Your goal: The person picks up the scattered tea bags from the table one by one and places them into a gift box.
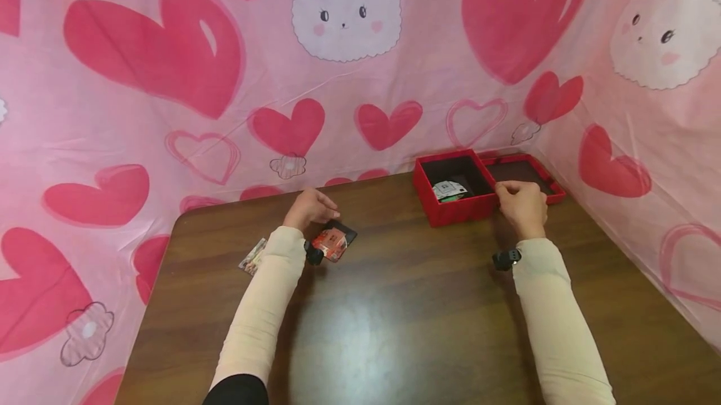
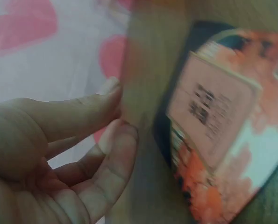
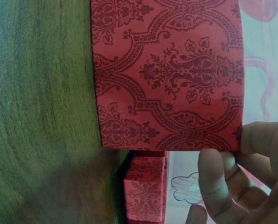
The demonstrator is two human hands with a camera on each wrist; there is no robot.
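My left hand hovers beside an orange-patterned card with a pink label, which lies over a dark card-like piece on the table. In the left wrist view its thumb and fingertips almost meet, with nothing visible between them. Another printed card lies by the left forearm, partly covered by the sleeve. At the back right, my right hand pinches the near right corner of a red patterned box. Inside this box are a white printed piece and something green.
A red lid or tray with a dark inside lies right of the box, partly behind the right hand. The brown wooden table meets a pink heart-print cloth at the back and sides.
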